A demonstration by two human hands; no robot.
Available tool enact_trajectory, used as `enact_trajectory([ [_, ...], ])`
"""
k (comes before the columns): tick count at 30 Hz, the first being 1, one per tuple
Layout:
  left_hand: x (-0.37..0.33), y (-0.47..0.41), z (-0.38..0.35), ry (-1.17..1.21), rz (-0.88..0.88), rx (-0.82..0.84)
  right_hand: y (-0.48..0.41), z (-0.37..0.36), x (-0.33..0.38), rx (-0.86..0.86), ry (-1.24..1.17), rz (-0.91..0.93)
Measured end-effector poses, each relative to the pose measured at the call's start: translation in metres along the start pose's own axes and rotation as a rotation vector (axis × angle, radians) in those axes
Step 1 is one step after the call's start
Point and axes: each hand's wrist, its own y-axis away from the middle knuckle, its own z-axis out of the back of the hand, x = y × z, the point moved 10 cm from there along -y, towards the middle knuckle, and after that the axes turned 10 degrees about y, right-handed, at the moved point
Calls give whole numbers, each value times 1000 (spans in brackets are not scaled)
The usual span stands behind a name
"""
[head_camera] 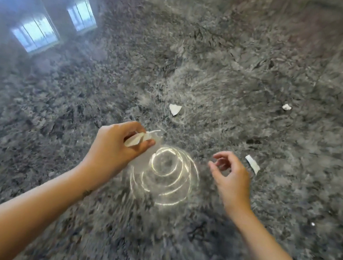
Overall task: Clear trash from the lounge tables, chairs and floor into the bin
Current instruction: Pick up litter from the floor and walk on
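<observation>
I look down at a grey shaggy carpet [225, 48]. My left hand [115, 147] holds a few white paper scraps [139, 138] pinched between thumb and fingers, and a clear plastic bag [167, 174] with curved glints hangs from it. My right hand [230, 178] hovers beside the bag, fingers loosely curled and holding nothing. A white strip of paper [252, 164] lies on the carpet just right of that hand. A curved white scrap [174, 109] lies further ahead. A small crumpled white scrap [286, 107] sits at the far right.
A tiny white speck [312, 224] lies on the carpet at the right. Bright windows [35, 32] fill the upper left beyond the carpet's edge. No bin or furniture is in view.
</observation>
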Motion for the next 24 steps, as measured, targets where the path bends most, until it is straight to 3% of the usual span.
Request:
enact_trajectory([
  [7, -35, -62, -1, -102, -10, 110, -65, 38, -59, -79, 204, -143],
  [14, -3, -118, -41, -76, -12, 128, -90, 26, -155, -156, 547, -409],
  [19, 37, -147, -106, 21, 94, 163, -83, 17, -197, -129, 595, -483],
  [24, 64, -160, -146, 89, 209, 146, -90, 10, -188, -69, 544, -468],
])
